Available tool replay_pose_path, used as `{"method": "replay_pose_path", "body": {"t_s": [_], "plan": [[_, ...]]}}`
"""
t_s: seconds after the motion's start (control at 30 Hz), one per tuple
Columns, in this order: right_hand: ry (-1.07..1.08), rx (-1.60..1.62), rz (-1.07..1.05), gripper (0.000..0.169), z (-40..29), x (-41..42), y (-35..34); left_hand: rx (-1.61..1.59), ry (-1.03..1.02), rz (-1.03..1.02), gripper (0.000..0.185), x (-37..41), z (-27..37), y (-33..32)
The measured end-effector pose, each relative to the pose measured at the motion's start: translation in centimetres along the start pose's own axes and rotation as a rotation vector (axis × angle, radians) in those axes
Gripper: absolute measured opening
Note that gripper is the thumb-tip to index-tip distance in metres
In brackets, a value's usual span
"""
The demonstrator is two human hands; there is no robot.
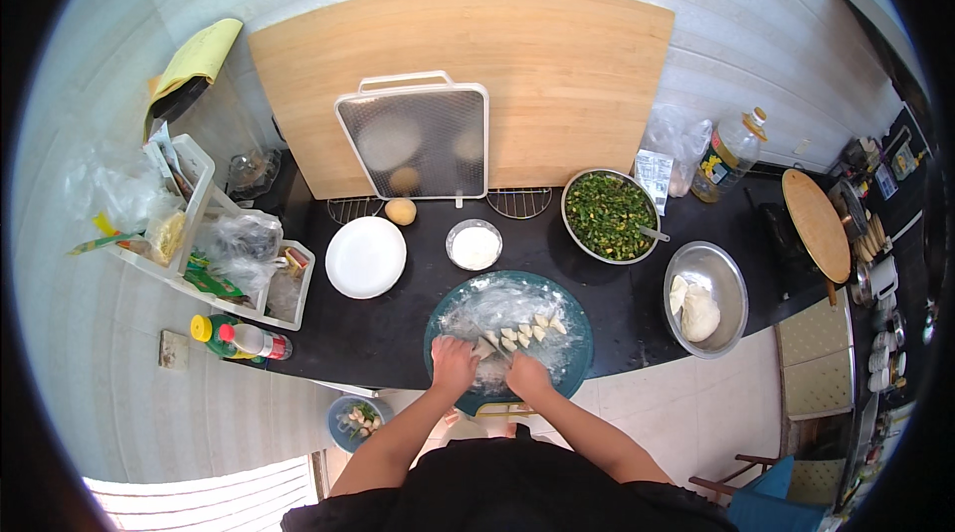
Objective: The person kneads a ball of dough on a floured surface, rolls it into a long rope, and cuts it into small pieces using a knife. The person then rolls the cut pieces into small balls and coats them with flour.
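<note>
A round green board (456, 308), dusted with flour, lies before me at the counter's front edge. My left hand (453, 363) holds the end of a short dough strip (483, 348) on the board's left part. Close on the right, my right hand (528, 375) is closed around what looks like a knife, its thin blade (498, 345) at the dough's right end. The fingers hide the handle. Several small cut dough pieces (524, 332) lie in two rough rows beyond the right hand, running up to the right.
Behind the board stand a white plate (365, 257), a bowl of flour (476, 246) and a bowl of chopped greens (609, 216) with a spoon. A metal bowl (735, 293) holding dough is at right. Bottles (254, 342) and a white rack (295, 308) stand left.
</note>
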State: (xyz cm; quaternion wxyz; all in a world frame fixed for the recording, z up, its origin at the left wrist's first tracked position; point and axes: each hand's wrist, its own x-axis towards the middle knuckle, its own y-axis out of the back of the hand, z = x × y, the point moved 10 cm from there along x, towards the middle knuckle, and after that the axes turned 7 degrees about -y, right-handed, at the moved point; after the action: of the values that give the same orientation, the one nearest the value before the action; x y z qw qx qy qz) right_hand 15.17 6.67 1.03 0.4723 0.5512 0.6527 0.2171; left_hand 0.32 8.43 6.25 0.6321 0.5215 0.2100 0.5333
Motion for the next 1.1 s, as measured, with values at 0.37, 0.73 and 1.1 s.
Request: {"method": "replay_pose_path", "body": {"t_s": [0.37, 0.73, 1.1], "plan": [[0.053, -0.015, -0.051, 0.029, -1.1, -3.7, 2.9, -0.081, -0.137, 0.079, 0.014, -1.1, 1.1, 0.7], [0.027, -0.097, -0.097, 0.027, 0.3, -3.2, -0.2, -0.077, -0.201, 0.089, 0.009, -1.4, 1.6, 0.2], [-0.046, 0.127, 0.006, 0.03, 0.5, -1.9, 1.3, -0.041, -0.285, 0.021, 0.017, -1.3, 0.0, 3.0]]}}
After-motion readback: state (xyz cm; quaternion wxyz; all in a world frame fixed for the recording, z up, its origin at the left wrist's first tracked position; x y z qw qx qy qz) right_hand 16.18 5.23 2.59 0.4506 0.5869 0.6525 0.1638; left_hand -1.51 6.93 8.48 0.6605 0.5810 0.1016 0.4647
